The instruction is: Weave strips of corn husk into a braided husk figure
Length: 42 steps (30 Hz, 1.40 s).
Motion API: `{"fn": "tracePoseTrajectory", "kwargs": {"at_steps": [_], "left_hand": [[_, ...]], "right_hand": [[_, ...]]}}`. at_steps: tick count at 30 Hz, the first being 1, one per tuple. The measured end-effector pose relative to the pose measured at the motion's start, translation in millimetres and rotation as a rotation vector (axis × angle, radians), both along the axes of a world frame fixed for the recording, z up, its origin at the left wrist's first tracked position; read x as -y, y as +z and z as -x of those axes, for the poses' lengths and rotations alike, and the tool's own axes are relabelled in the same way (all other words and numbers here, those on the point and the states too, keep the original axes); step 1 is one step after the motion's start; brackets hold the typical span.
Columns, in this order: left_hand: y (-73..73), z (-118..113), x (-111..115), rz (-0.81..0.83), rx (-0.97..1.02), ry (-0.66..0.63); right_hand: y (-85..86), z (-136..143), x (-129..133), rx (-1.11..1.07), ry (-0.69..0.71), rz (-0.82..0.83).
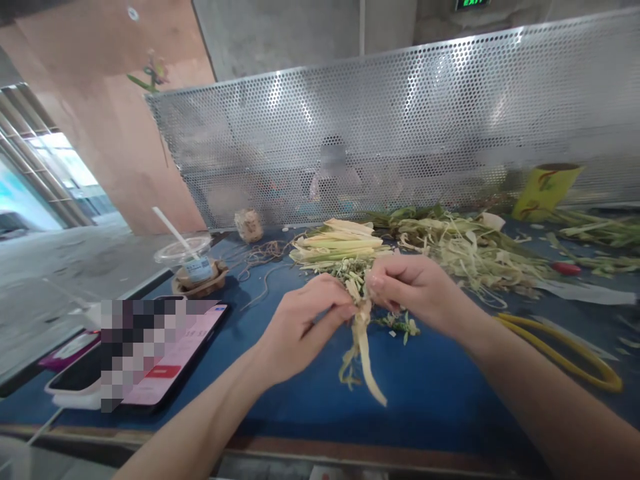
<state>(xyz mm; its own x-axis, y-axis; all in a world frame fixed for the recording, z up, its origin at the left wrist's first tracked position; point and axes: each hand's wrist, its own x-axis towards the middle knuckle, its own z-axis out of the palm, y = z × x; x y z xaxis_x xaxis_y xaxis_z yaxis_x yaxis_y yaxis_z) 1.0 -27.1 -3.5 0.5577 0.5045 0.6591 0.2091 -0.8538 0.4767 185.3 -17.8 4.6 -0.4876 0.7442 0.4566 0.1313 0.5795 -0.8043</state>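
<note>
Near the middle of the blue table (310, 413), my left hand (305, 323) pinches a small bundle of pale plant strips (364, 333) from the left. My right hand (413, 283) is closed at the bundle's upper right side, thumb against bent fingers. A long cream strip and thin curled green-yellow bits hang down below my fingertips. Just behind the hands lie chopped greenish bits and a pile of flat pale yellow-green leaves (345, 241). Small green scraps (400, 325) rest under my right hand.
At left are a tablet (187, 360), a phone (83, 367) and a lidded cup (200, 267) with a straw. Shredded husks (460, 247), a yellow container (545, 193) and a yellow ring (565, 353) are at right. Twine (263, 253) and a perforated metal screen (370, 133) stand behind.
</note>
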Motion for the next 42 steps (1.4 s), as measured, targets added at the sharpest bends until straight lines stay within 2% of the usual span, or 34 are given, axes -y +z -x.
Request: {"fn": "tracePoseTrajectory", "kwargs": {"at_steps": [3,6,12,15,19,25,28,34,37,39,42], "left_hand": [[1.4,-0.7,-1.2,0.227,-0.038,0.123],[0.6,-0.7,-2.2,0.367,-0.011,0.129],[-2.4,-2.0,-3.8,0.412,0.013,0.140],[-3.0,-2.2,-5.7,0.517,0.095,0.091],[-1.0,-3.4,-7.5,0.640,0.233,0.117],[1.9,-6.7,-7.9,0.691,0.391,0.165],[0.9,-6.0,-8.4,0.695,0.451,0.166],[-0.5,-2.6,-9.5,0.679,0.437,0.201],[-1.1,-0.8,-10.3,0.590,0.339,0.231],[-2.9,1.0,-11.2,0.401,0.227,0.297],[-7.9,3.8,-13.3,-0.025,-0.005,0.473]], "right_hand": [[-0.2,1.7,0.3,0.086,-0.114,-0.032],[-2.5,6.3,2.1,0.141,-0.142,-0.047],[-3.9,6.3,2.4,0.167,-0.157,-0.015],[-3.7,4.0,1.0,0.162,-0.185,-0.035],[-5.5,2.7,-0.4,0.181,-0.251,-0.135],[-7.4,6.4,-0.1,0.278,-0.267,-0.263],[-7.7,8.7,0.3,0.332,-0.285,-0.379],[-14.1,9.0,-0.5,0.536,-0.375,-0.696],[-17.1,8.7,-1.7,0.632,-0.361,-0.762],[-18.6,9.3,-3.0,0.669,-0.340,-0.775],[-20.5,11.7,-5.8,0.712,-0.341,-0.766]]}}
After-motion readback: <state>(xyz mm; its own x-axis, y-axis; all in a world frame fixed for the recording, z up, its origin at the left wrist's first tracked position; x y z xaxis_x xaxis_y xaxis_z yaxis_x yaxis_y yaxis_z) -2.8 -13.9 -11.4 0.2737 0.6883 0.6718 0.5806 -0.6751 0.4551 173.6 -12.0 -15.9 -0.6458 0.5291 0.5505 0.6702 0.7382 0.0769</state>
